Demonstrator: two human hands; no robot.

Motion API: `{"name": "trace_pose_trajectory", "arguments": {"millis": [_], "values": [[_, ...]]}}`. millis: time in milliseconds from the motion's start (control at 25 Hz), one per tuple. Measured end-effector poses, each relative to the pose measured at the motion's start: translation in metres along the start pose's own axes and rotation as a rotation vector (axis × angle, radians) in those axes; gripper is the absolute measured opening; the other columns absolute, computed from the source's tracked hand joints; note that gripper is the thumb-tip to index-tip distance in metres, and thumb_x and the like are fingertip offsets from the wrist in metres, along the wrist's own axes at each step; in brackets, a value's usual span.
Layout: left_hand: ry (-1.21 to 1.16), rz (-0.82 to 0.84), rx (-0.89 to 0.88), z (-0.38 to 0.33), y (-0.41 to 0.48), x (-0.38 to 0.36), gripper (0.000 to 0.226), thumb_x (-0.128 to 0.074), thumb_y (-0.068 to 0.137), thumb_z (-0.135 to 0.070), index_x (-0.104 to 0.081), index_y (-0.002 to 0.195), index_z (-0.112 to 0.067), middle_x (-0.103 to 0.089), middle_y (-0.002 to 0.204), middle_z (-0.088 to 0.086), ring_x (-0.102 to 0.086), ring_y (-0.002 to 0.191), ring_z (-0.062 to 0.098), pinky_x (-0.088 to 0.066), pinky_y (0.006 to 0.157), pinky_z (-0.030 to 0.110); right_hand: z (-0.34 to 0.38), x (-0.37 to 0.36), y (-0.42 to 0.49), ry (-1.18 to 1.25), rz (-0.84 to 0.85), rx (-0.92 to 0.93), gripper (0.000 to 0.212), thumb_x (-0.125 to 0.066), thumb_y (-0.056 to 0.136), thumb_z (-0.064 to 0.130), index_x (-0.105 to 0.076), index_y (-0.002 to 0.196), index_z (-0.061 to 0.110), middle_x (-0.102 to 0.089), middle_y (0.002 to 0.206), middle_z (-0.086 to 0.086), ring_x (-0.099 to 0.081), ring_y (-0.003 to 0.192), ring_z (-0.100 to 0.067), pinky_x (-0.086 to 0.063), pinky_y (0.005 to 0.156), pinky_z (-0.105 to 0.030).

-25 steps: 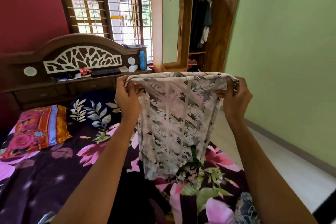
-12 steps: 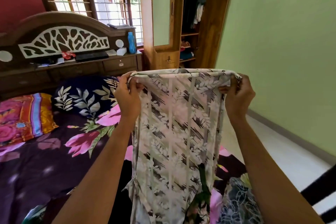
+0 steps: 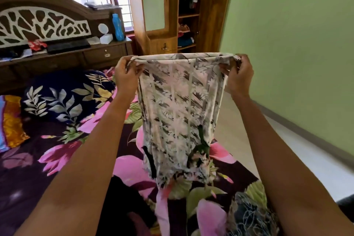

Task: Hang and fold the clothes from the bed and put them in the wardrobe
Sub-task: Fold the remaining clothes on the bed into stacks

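over the bed (image 3: 57, 159) the printed garment (image 3: 180, 105) hangs by its top edge, fingers of the left hand (image 3: 127, 72) and right hand (image 3: 238, 74) pinching a corner each: folding seems just begun, next likely laying it flat, wardrobe (image 3: 191, 5) open beyond.

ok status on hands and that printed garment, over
Left hand and right hand grip printed garment by top edge. Garment hangs above bed. Wardrobe open ahead.
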State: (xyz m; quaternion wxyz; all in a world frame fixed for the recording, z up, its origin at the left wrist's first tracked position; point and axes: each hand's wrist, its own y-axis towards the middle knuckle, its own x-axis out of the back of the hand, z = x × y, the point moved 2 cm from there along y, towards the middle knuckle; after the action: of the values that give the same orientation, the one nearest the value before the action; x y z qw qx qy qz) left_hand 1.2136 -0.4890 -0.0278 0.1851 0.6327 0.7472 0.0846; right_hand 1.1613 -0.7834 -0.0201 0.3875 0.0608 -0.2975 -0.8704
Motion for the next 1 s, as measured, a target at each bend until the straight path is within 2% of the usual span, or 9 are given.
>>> {"name": "trace_pose_trajectory", "arguments": {"millis": [200,320,400,480,600,720,840,920,1000], "values": [[0.025,0.117,-0.094,0.005,-0.008,0.0,0.022,-0.043,0.096,0.001,-0.055,0.091,-0.016,-0.059,0.095,0.006,-0.062,0.094,0.021,-0.054,0.083,0.026,-0.021,0.01,-0.009,0.014,-0.055,0.025,0.015,-0.044,0.089,0.023,-0.051,0.089,0.036,-0.063,0.087,-0.001,-0.068,0.086,-0.032,-0.056,0.075,-0.053],[0.129,0.136,-0.111,0.03,-0.026,0.017,0.014,-0.044,0.094,-0.002,-0.056,0.096,-0.01,-0.059,0.093,0.005,-0.06,0.091,0.019,-0.053,0.086,0.036,-0.039,0.021,-0.049,0.063,-0.031,-0.012,0.012,-0.045,0.092,0.017,-0.052,0.093,0.026,-0.061,0.086,-0.001,-0.066,0.085,-0.029,-0.055,0.079,-0.052],[0.394,0.121,-0.126,0.062,-0.056,0.039,0.017,-0.047,0.093,-0.008,-0.059,0.104,-0.005,-0.062,0.093,0.008,-0.058,0.09,0.025,-0.049,0.083,0.039,-0.062,0.031,-0.09,-0.016,0.044,-0.049,0.012,-0.045,0.095,0.016,-0.056,0.099,0.012,-0.059,0.083,-0.004,-0.062,0.079,-0.025,-0.055,0.075,-0.047],[0.663,0.129,-0.074,0.102,-0.109,0.067,0.019,-0.049,0.092,-0.003,-0.061,0.106,0.002,-0.064,0.091,0.015,-0.057,0.088,0.028,-0.042,0.077,0.035,-0.09,0.044,-0.144,-0.184,0.154,-0.1,0.023,-0.046,0.095,0.019,-0.059,0.101,0.0,-0.058,0.08,-0.013,-0.056,0.074,-0.026,-0.046,0.066,-0.04],[0.891,0.236,0.056,0.158,-0.201,0.11,0.016,-0.054,0.09,0.001,-0.065,0.1,0.006,-0.065,0.091,0.023,-0.057,0.091,0.039,-0.037,0.076,0.035,-0.131,0.068,-0.235,-0.411,0.432,-0.192,0.03,-0.049,0.091,0.017,-0.063,0.103,-0.007,-0.061,0.092,-0.027,-0.055,0.086,-0.032,-0.034,0.073,-0.03],[0.925,0.491,0.202,0.192,-0.275,0.142,0.012,-0.055,0.087,0.007,-0.066,0.093,0.007,-0.064,0.094,0.022,-0.06,0.09,0.035,-0.037,0.076,0.027,-0.161,0.093,-0.306,-0.519,0.675,-0.383,0.022,-0.056,0.092,0.006,-0.063,0.107,-0.009,-0.064,0.099,-0.027,-0.06,0.092,-0.036,-0.033,0.072,-0.028],[0.954,0.724,0.287,0.207,-0.319,0.158,0.014,-0.053,0.091,0.002,-0.065,0.098,0.004,-0.066,0.095,0.018,-0.061,0.088,0.034,-0.042,0.081,0.034,-0.176,0.109,-0.338,-0.544,0.82,-0.488,0.017,-0.057,0.092,0.007,-0.063,0.1,-0.008,-0.063,0.082,-0.02,-0.059,0.08,-0.03,-0.027,0.065,-0.026],[0.958,0.764,0.32,0.21,-0.329,0.159,0.015,-0.054,0.091,-0.001,-0.065,0.1,0.003,-0.067,0.094,0.02,-0.063,0.087,0.035,-0.047,0.078,0.038,-0.179,0.111,-0.342,-0.496,0.847,-0.548,0.019,-0.057,0.093,0.007,-0.062,0.104,-0.006,-0.058,0.083,-0.01,-0.057,0.082,-0.026,-0.03,0.066,-0.026],[0.949,0.777,0.331,0.209,-0.333,0.156,0.015,-0.055,0.091,-0.001,-0.065,0.101,0.004,-0.068,0.093,0.022,-0.065,0.086,0.034,-0.047,0.075,0.037,-0.18,0.109,-0.342,-0.384,0.834,-0.688,0.031,-0.056,0.094,0.012,-0.057,0.122,-0.001,-0.056,0.09,-0.001,-0.054,0.081,-0.017,-0.04,0.066,-0.027]]}}
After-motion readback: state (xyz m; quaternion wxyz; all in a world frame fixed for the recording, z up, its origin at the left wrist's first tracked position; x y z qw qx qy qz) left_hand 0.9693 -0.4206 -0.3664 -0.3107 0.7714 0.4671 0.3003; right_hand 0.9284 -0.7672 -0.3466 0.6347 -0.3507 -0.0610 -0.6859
